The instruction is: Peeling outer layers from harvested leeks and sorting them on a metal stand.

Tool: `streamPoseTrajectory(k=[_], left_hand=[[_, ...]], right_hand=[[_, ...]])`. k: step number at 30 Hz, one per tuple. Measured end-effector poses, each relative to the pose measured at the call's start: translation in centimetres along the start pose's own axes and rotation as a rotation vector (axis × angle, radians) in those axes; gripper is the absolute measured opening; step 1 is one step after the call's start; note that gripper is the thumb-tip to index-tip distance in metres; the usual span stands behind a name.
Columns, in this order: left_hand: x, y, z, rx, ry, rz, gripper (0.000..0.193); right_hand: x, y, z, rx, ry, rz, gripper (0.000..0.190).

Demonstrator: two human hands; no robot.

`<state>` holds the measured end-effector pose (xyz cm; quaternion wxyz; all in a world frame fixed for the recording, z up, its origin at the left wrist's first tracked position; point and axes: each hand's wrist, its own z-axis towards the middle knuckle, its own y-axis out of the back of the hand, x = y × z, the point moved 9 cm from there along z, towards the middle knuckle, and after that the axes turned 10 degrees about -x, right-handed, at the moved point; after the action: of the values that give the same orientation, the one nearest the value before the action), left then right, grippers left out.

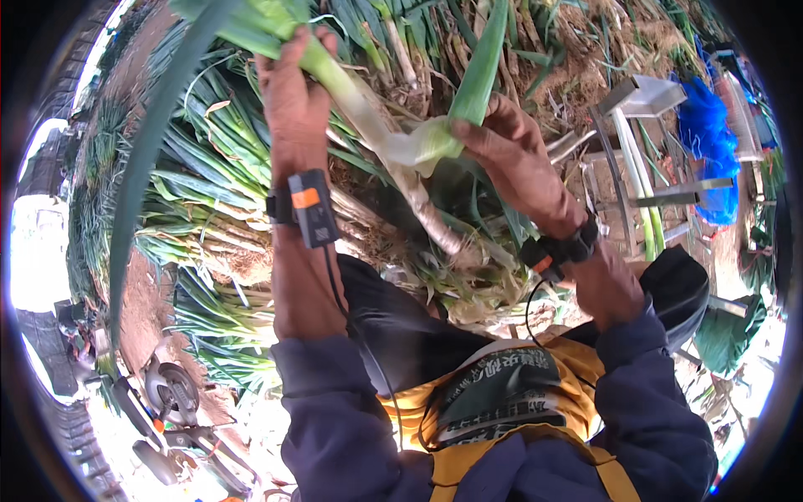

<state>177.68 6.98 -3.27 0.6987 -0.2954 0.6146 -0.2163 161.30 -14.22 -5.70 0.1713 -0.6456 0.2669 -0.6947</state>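
Note:
My left hand (295, 103) is closed around the green upper part of a large Welsh onion (348, 100). The white stalk slants down to the right and ends in a rooty base (453, 241) above my lap. Between the thumb and fingers of my right hand (517, 154) is an outer leaf (480, 78), its pale sheath bent away from the stalk but still meeting it at about mid-length. A long dark leaf (147, 144) droops past my left forearm. Each wrist wears a strapped device with a cable.
Bundled onions (213, 150) are heaped on the left, with more onions (401, 47) ahead. Stripped leaves (470, 292) litter the ground by my legs. To the right, onion stalks (641, 182) lean on a metal frame (665, 188) beside blue netting (715, 150). A wheeled vehicle (172, 389) is lower left.

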Motion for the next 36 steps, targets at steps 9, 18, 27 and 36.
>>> streamPoseTrajectory(k=[9, 18, 27, 36], left_hand=[[-3.6, 1.8, 1.9, -0.043, -0.195, 0.09, 0.041], [-4.9, 3.9, 3.0, -0.127, -0.276, 0.146, 0.044], [-3.3, 5.0, 4.3, 0.09, 0.096, -0.18, 0.044], [-1.2, 7.5, 4.3, -0.21, 0.042, -0.121, 0.04]], right_hand=[[-11.1, 20.1, -5.7, -0.073, -0.352, -1.25, 0.035], [-6.9, 8.8, -5.0, 0.205, 0.335, -1.221, 0.05], [-6.5, 0.3, -4.8, 0.474, 0.206, -0.94, 0.021], [-11.2, 14.6, -8.3, 0.13, -0.076, -1.268, 0.023]])
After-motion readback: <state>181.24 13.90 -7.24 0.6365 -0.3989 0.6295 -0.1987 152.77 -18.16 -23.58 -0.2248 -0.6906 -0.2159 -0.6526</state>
